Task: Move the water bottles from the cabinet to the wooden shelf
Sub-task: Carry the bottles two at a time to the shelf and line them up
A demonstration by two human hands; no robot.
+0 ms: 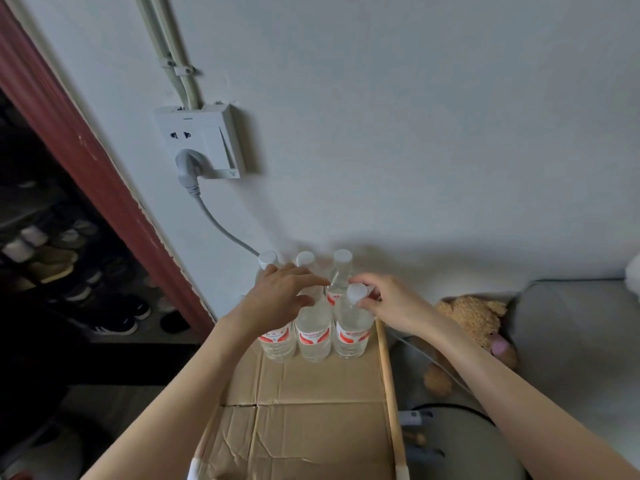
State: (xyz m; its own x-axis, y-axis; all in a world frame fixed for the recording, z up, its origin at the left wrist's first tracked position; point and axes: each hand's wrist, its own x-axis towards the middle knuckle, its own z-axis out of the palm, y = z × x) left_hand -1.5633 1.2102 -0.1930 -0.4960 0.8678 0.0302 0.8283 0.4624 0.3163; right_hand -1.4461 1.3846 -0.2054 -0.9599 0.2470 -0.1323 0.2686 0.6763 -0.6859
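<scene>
Your right hand pinches the front-right bottle on the shelf, left hand spread loosely over its neighbours; a careless release could topple the tight cluster.

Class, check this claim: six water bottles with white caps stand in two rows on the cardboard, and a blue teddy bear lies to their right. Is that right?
Not quite. The head view shows the teddy bear is light brown, not blue. The rest holds: six water bottles with white caps stand in two rows on the cardboard, the bear to their right.
</scene>
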